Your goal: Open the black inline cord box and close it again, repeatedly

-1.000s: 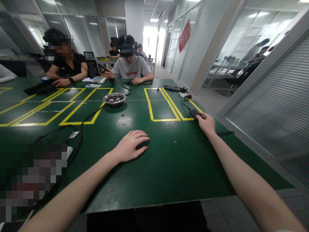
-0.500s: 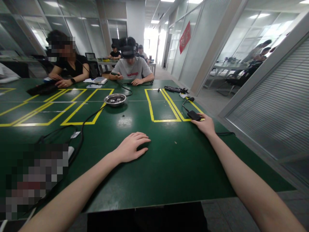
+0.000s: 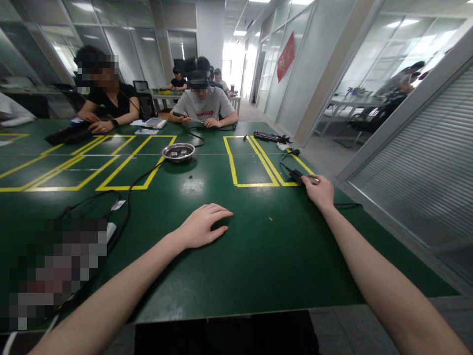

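My right hand [image 3: 320, 191] is closed on a black power adapter [image 3: 296, 176], a small box with cords, at the right side of the green table [image 3: 244, 266]. The fingers grip its near right end and cover part of it. From its far end a thin black cable [image 3: 282, 160] curves up to a black plug [image 3: 295, 152]. My left hand [image 3: 203, 226] lies palm down on the tabletop near the middle, fingers stretched out and holding nothing.
Yellow tape outlines [image 3: 254, 185] mark the table. A metal bowl [image 3: 178, 153] holds small metal parts. A folded black tripod-like object [image 3: 271, 137] lies at the far right. Black cables [image 3: 127, 212] run along the left. Two people [image 3: 207, 106] [image 3: 123, 101] work across the table.
My right hand has turned the power adapter, so less of its flat top shows. My left hand stays in place on the table.
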